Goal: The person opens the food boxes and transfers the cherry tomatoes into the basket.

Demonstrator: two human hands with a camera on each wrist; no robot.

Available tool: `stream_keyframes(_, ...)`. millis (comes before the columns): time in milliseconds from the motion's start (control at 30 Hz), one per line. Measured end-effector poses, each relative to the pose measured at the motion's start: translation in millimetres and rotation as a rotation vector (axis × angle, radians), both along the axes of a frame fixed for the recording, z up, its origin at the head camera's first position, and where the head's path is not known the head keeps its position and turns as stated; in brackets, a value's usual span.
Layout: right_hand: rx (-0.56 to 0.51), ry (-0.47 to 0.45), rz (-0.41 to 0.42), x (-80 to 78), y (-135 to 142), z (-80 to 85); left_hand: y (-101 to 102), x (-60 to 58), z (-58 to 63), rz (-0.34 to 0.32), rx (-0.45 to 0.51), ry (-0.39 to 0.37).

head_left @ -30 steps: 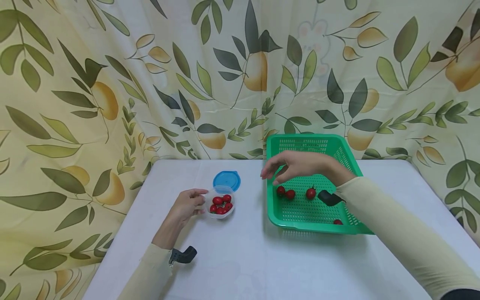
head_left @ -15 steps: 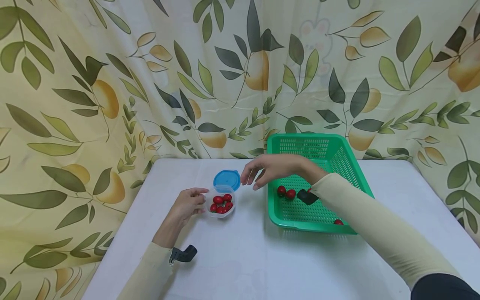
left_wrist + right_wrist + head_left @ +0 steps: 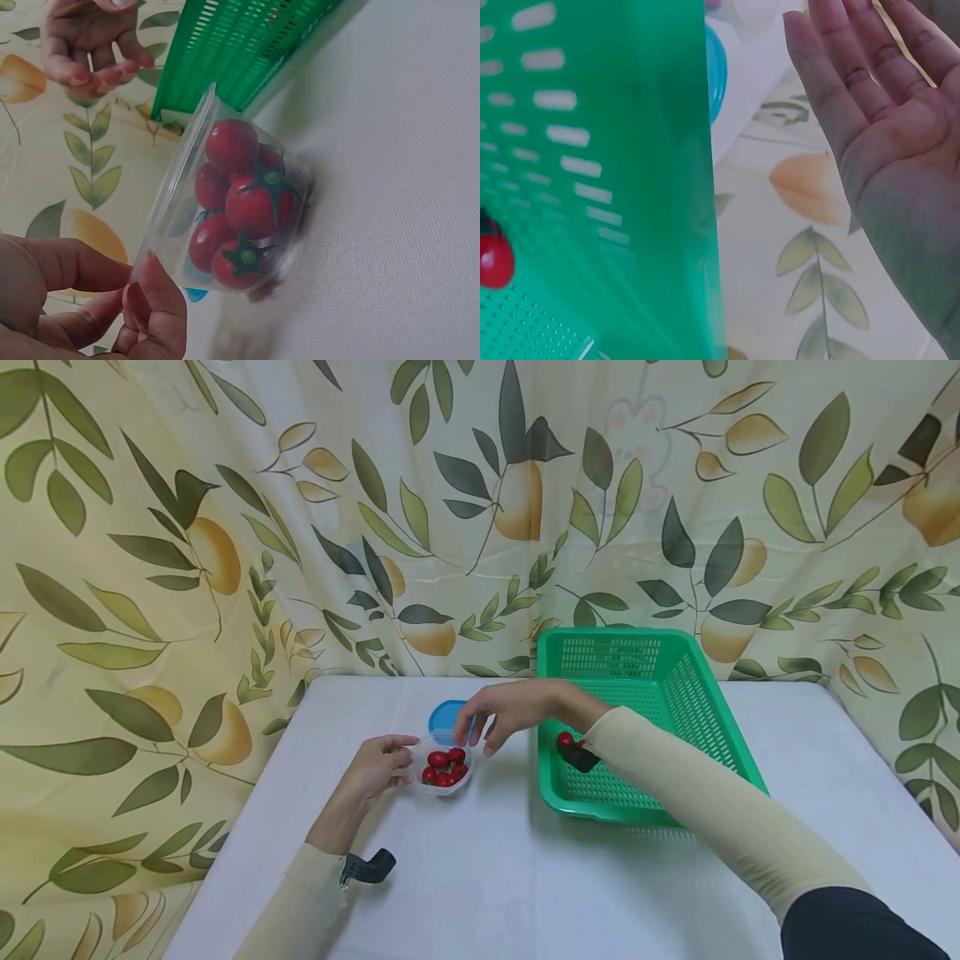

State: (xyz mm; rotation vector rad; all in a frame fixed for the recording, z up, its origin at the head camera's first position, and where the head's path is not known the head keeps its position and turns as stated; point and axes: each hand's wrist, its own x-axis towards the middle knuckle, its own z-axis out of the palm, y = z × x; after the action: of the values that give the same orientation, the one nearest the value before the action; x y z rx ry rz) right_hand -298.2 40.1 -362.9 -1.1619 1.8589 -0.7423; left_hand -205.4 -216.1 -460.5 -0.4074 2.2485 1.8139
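Note:
A small clear plastic container [image 3: 174,178] on the table holds several red cherry tomatoes [image 3: 259,208] with green stems. My left hand [image 3: 371,770] pinches its rim between thumb and fingers, on the left side. Over the gap between container and basket hovers my right hand [image 3: 513,706], its fingertips just above and to the right of the container. The right wrist view shows that palm [image 3: 900,142] bare, fingers extended. Behind the container lies a round blue lid [image 3: 444,713], partly covered by the right fingers.
To the right stands a green perforated basket [image 3: 551,789]. At least one tomato [image 3: 565,740] lies in it; the right forearm hides part of the inside. A leaf-patterned curtain [image 3: 480,585] hangs behind the white table [image 3: 465,877].
My right hand has moved left and slightly down, from above the basket to beside the container. The left hand stays at the container's rim.

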Motion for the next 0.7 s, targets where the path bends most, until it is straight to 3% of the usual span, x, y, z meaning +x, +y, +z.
stream_keyframes(500, 0.071, 0.037, 0.043, 2.8, -39, -12.7, -2, -0.4, 1.1, -0.026, 0.047, 0.029)
stream_keyframes(700, 0.093, 0.059, 0.098, 3.8, -52, -13.9, -1, 0.8, 1.8, -0.019, 0.066, 0.033)
